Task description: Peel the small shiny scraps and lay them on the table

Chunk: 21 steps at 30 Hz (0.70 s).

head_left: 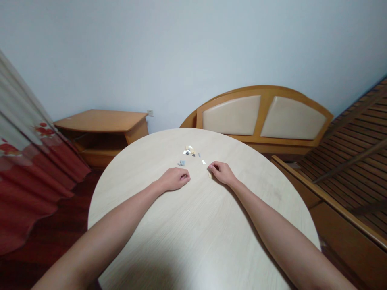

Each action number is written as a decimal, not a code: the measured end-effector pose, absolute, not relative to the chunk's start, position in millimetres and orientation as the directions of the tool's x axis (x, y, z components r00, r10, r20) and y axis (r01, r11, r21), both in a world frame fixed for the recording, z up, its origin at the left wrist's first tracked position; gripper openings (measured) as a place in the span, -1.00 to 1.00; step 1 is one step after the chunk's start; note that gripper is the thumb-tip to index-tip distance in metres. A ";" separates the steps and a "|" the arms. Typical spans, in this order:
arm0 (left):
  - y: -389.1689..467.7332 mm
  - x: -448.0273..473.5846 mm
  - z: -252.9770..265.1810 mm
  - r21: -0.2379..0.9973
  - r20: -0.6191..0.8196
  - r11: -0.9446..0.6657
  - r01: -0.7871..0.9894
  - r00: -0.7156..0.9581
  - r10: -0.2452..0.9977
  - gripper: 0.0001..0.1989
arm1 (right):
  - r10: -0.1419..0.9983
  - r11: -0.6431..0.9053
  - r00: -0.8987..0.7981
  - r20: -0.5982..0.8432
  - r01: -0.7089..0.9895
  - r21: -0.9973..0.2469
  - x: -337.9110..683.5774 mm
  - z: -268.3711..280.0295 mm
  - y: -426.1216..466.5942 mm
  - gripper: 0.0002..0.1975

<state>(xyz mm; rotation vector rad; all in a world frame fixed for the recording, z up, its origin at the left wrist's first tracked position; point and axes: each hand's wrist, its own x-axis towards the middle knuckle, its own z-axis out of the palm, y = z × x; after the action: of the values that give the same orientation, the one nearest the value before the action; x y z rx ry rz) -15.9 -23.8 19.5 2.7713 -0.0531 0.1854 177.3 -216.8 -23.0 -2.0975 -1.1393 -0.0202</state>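
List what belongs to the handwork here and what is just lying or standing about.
Likely in use:
- small pieces, heaped
- grey pieces
- white piece
- tan piece by the right hand
- table

Just about:
- curtain
- cabinet
- headboard
- socket

Head cam's pretty close, over the near side of the desk, tilted down, facing the wall beyond it.

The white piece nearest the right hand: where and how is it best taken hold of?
Probably pinch the white piece by opposite edges, coming from above on the right: it lies flat on the table, apart from the main cluster of pieces, and the right hand is on that side.
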 end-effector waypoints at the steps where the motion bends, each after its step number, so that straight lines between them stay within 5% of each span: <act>1: -21.1 -16.1 19.3 0.352 0.153 -0.935 -0.050 0.988 0.005 -0.78 | 0.717 -0.338 0.610 0.336 0.727 -0.598 177.0 -22.7 -216.9 -0.72; 9: 22.1 -17.5 16.6 0.304 0.388 -0.881 0.364 0.797 0.463 -0.71 | 0.725 -0.335 0.603 0.333 0.731 -0.595 178.7 -24.3 -217.7 -0.73; 14: 24.3 -15.0 7.1 0.128 0.220 -0.888 0.442 0.860 0.461 -0.66 | 0.731 -0.338 0.601 0.324 0.731 -0.592 175.6 -21.2 -217.9 -0.72; 21: 15.5 -11.3 4.5 0.138 0.232 -0.913 0.383 0.884 0.406 -0.65 | 0.727 -0.339 0.600 0.334 0.737 -0.584 176.2 -22.1 -217.8 -0.71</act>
<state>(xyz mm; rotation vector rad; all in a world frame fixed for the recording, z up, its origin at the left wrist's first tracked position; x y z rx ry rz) -11.3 15.5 4.5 2.9635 0.6217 0.3941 176.2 -217.8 -22.1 -2.1086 -1.1527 -0.0177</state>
